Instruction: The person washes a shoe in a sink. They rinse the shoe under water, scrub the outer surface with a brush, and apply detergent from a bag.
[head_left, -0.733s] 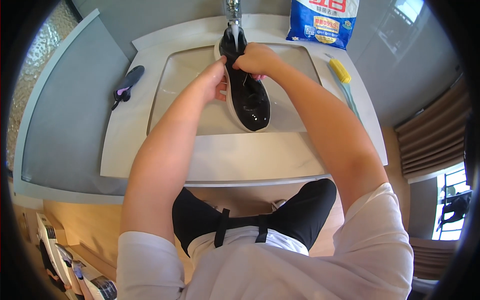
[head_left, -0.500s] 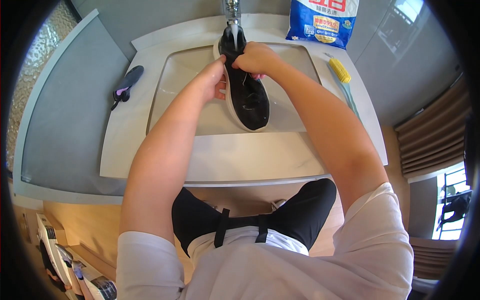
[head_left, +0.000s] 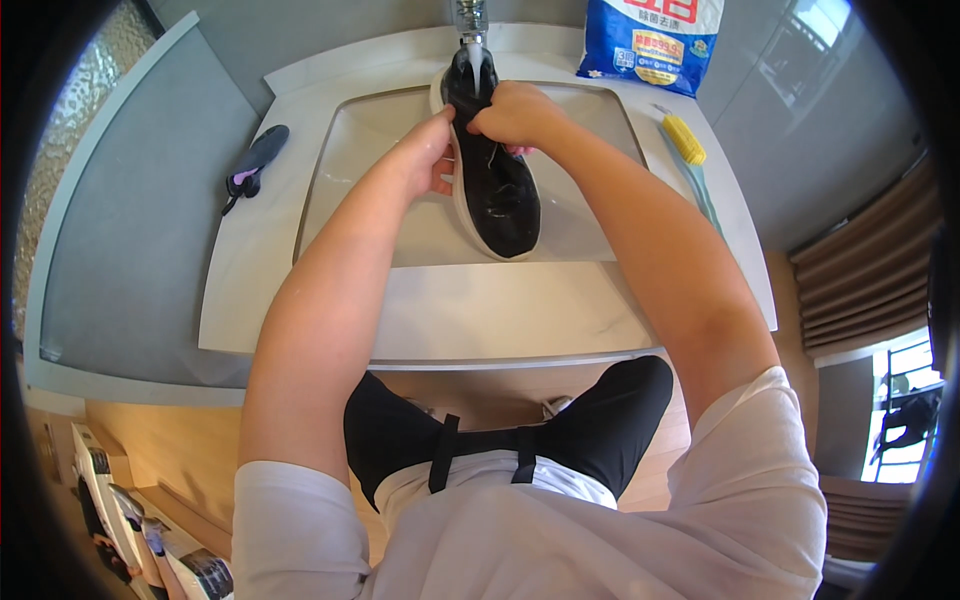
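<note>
A black shoe (head_left: 502,205) with a white sole is held over the sink (head_left: 345,160), its toe toward me and its heel end under the faucet (head_left: 471,22). Water runs from the spout into the shoe's opening. My left hand (head_left: 432,152) grips the left side, thumb on the upper edge and fingers along the sole. From the right, my right hand (head_left: 515,115) is closed on the upper near the opening; some of its fingers are hidden behind the hand. The black upper looks wet and shiny.
A yellow-bristled brush (head_left: 683,140) with a pale blue handle lies on the counter's right side. Behind it stands a blue and white bag (head_left: 650,50). A dark object with a purple part (head_left: 258,160) rests on the left. The counter's front edge (head_left: 500,358) runs before my legs.
Hardly anything differs. Both hands keep their hold on the shoe under the running water, and the whole view has shifted slightly.
</note>
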